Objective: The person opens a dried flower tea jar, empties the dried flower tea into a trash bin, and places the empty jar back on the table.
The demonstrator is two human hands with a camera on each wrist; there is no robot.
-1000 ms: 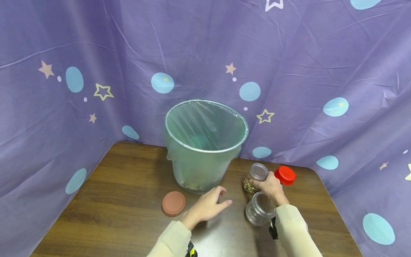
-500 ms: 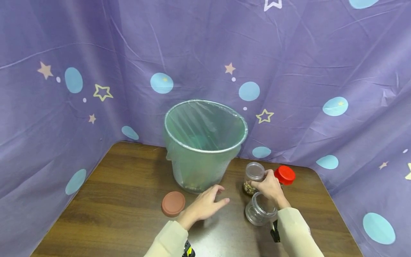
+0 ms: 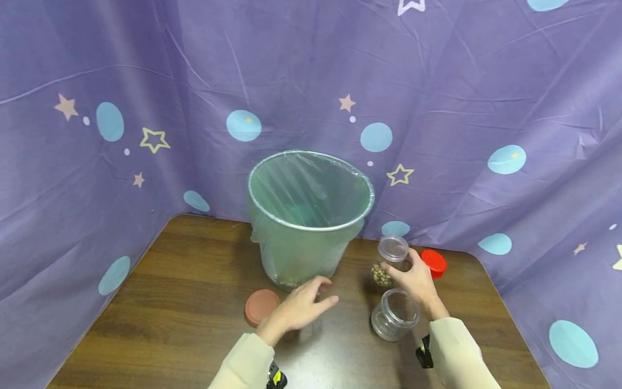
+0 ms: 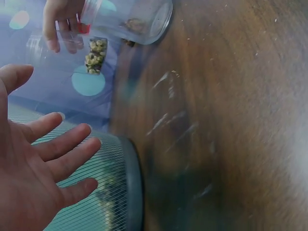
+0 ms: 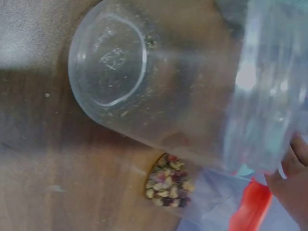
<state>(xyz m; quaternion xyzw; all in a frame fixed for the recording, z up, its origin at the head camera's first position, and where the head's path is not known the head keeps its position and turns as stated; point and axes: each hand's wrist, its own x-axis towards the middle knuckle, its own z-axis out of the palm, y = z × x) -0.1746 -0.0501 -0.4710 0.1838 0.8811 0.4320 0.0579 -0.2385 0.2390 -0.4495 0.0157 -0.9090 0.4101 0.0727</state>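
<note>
My right hand (image 3: 415, 278) grips a clear jar (image 3: 392, 256) by its side. Small dried buds, pale and dark, fill its lower part, and a clear cap tops it. In the left wrist view its buds (image 4: 96, 55) appear raised off the table. Just in front of that hand stands a wide clear jar (image 3: 394, 316), whose body takes up much of the right wrist view. My left hand (image 3: 298, 307) hovers over the table in front of the bin, fingers spread and holding nothing, as the left wrist view shows (image 4: 38, 163).
A mesh bin with a green liner (image 3: 301, 243) stands at the back centre. Left of my left hand lies a brownish-pink round lid (image 3: 261, 308). Behind my right hand is a red lid (image 3: 433, 263); dried pieces (image 5: 168, 185) show below it. A purple curtain (image 3: 311, 81) hangs behind.
The jar of buds has come up off the table in my right hand, which has shifted slightly right. My left hand has drifted a little left.
</note>
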